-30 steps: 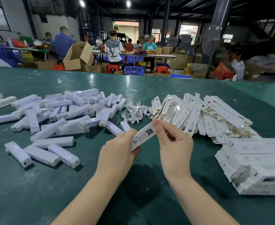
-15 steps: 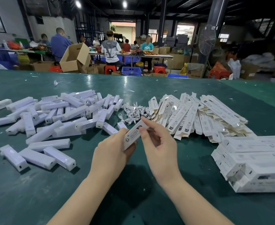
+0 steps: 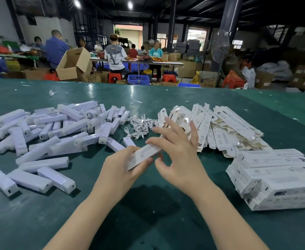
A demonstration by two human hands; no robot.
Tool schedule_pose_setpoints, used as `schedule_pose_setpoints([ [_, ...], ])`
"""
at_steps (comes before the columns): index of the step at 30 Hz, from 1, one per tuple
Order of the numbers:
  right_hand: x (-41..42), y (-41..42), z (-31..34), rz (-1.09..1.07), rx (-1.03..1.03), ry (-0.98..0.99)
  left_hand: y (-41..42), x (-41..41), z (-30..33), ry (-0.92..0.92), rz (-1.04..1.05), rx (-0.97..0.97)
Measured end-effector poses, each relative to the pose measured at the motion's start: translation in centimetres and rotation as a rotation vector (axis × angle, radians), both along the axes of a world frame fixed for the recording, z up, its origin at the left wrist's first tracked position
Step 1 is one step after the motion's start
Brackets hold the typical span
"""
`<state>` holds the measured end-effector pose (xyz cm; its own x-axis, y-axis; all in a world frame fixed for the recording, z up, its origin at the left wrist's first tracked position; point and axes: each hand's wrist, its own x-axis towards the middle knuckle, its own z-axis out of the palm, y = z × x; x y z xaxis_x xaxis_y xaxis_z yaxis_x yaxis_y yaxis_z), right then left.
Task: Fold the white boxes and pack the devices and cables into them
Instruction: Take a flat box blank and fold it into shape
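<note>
White cardboard is blurring between the two hands: a small white box (image 3: 143,154) is being held just above the green table (image 3: 148,222), near its front middle. The left hand (image 3: 120,171) is curling around the box's lower left end, gripping it from beneath and behind. The right hand (image 3: 179,159) is hovering over the box's upper right end with its fingers (image 3: 175,128) spreading wide and pointing away from the camera; its thumb is lying near the box's end, but motion blur is hiding whether it is touching.

Left of the hands, a loose heap of white plastic devices (image 3: 58,130) is sprawling across the table, with three more lying side by side nearer the front edge. Just beyond the hands, a tangle of white cables (image 3: 141,126) is sitting between the devices and a fanned pile of flat unfolded boxes (image 3: 220,127). At the right, a stack of folded boxes (image 3: 278,179) is resting on the table.

Beyond the far edge, people are sitting at worktables among cardboard cartons (image 3: 74,64), red stools (image 3: 114,77) and a blue crate (image 3: 138,79). A standing fan (image 3: 220,46) is rising beside a dark pillar.
</note>
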<state>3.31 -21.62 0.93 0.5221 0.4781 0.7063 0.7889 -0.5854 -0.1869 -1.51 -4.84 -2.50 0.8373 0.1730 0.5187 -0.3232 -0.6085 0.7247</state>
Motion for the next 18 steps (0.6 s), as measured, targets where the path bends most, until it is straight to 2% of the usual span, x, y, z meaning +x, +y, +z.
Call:
schedule_pose_setpoints([
  [3, 0.1, -1.6, 1.9, -0.079, 0.028, 0.02, -0.3, -0.5, 0.4, -0.057, -0.076, -0.039],
  [7, 0.6, -7.2, 5.8, -0.411, 0.068, 0.016, -0.6, -0.8, 0.5, -0.072, -0.092, 0.029],
  [12, 1.7, -14.7, 7.8, -0.792, -0.194, 0.317, -0.6, -0.6, 0.2, -0.019, -0.107, 0.093],
  [18, 3.4, -18.0, 5.7, -0.94, -0.312, 0.546, -0.5, -0.5, 0.0, 0.004, -0.118, 0.112],
])
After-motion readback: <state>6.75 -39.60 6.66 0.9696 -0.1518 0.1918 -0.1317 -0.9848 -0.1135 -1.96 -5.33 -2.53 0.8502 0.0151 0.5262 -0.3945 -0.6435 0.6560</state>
